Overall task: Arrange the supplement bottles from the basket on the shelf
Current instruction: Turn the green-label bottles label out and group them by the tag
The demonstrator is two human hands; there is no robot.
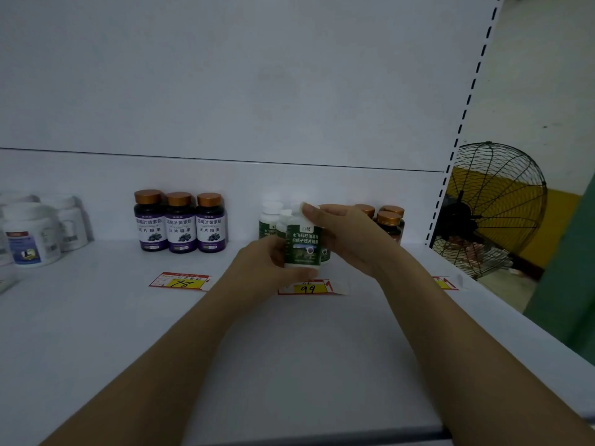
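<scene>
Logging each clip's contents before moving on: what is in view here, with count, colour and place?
purple bottles: three, dark, copper caps, row at shelf back, left of centre
green bottles: at least two, white, green labels, shelf back, behind the held one
held bottle: one, white, green label, upright, near the 99 tag
brown bottles: three visible, copper caps, shelf back right
white bottles: several, blurred, far left
price tags: three, red and yellow, flat on the shelf
fan: one, black cage, right of shelf
shelf: one, white
left hand: grips held bottle's lower part
right hand: grips its top
</scene>
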